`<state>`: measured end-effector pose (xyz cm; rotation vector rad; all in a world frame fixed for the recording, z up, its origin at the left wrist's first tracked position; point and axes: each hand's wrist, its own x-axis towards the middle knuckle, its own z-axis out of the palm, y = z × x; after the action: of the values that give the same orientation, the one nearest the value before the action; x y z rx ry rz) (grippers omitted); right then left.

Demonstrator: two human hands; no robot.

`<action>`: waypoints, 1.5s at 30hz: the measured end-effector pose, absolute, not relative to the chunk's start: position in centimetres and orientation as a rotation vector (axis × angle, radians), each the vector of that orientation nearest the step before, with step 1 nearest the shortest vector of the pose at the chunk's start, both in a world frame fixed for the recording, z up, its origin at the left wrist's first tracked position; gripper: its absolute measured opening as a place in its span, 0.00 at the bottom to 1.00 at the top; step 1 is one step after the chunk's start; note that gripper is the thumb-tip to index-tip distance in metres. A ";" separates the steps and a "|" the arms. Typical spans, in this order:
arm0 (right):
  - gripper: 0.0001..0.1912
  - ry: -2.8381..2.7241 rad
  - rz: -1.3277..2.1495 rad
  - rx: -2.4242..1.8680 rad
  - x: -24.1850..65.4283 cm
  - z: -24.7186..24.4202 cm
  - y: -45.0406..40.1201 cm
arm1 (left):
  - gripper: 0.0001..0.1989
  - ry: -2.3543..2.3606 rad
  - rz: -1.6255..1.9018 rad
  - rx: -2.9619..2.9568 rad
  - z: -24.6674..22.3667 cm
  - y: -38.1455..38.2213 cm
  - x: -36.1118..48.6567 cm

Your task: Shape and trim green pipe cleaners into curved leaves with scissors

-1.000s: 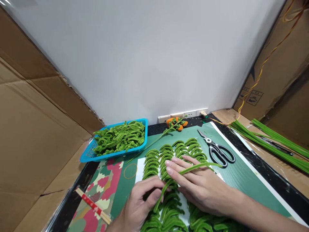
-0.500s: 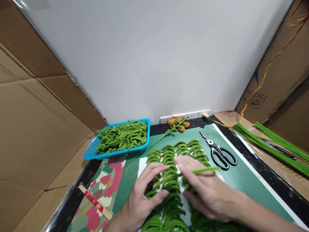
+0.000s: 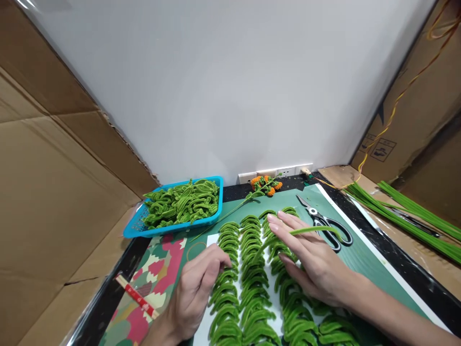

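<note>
Curved green fuzzy pieces (image 3: 254,278) lie in several columns on a white sheet (image 3: 202,331). My right hand (image 3: 309,259) rests over the right-hand columns, its fingers stretched. A long bent green fuzzy stem (image 3: 311,229) passes between its fingers, one end arching toward the middle column and the other over the scissors. At the left edge of the columns is my left hand (image 3: 198,288), its fingers curled in; whether anything is inside them is hidden.
A blue basket (image 3: 173,233) full of green pieces stands at the back left. Black-handled scissors (image 3: 324,223) lie right, near long green stems (image 3: 403,221). An orange flower sprig (image 3: 266,185) lies behind. Red-wrapped chopsticks (image 3: 137,295) are at left.
My left hand has moved left off the columns and its fingers have curled. My right hand has shifted away and to the right with the stem, which is now more bent.
</note>
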<state>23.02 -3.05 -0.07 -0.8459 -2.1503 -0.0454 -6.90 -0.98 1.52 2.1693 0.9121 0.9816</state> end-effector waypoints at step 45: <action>0.38 -2.169 1.168 -0.720 22.2 1.5 -5.9 | 0.10 0.863 1.079 2.406 0.9 -1.9 -5.1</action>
<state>22.18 -5.91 1.54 -0.7204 -2.1693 1.1680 -5.06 -1.87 0.94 2.4055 0.8626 1.0790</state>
